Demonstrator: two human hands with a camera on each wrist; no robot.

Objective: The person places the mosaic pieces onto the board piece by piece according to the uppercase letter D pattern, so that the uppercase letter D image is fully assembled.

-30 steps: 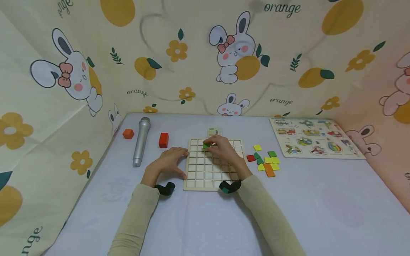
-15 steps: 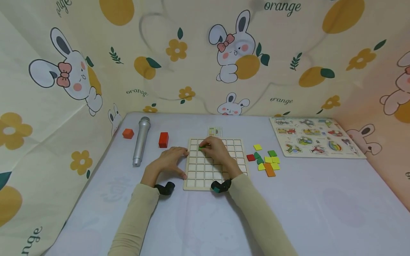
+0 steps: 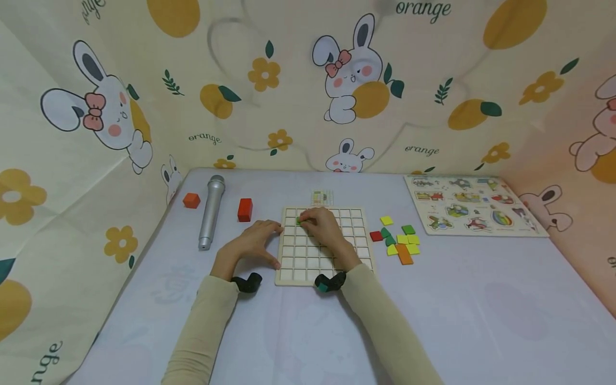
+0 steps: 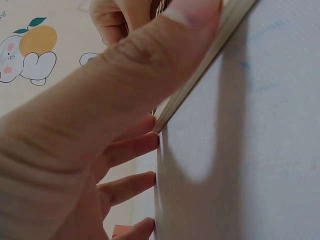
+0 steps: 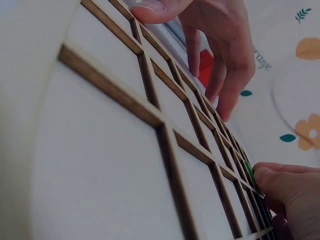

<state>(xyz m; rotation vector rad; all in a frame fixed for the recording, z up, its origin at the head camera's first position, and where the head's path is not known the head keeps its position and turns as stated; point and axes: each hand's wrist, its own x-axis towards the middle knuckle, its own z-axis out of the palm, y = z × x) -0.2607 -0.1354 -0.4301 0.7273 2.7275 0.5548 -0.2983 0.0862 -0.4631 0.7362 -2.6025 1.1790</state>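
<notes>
A square wooden grid board (image 3: 287, 262) lies on the white tabletop, its cells divided by thin raised strips. In the head view my right hand (image 3: 325, 229) reaches over its upper left part and pinches a small green tile (image 3: 299, 220). The right wrist view shows that green tile (image 5: 250, 169) between thumb and finger, right at the far cells. My left hand (image 3: 251, 239) rests at the board's left side with fingers spread. Its thumb (image 4: 165, 45) touches the board's edge in the left wrist view, and the other fingertips reach the edge and the tabletop.
Right of the board lie loose tiles: yellow (image 3: 386, 220), green (image 3: 408, 229), red (image 3: 376, 236) and orange (image 3: 405, 254). A picture puzzle board (image 3: 435, 227) is at the back right. At left stand a silver microphone (image 3: 212, 213), a red block (image 3: 245, 209) and an orange-red block (image 3: 191, 200). A small printed card (image 3: 322, 197) lies behind the grid.
My right hand has shifted left across the board with the green tile, lowering it to the upper left cells, and now barely moves. My left hand has stayed in place.
</notes>
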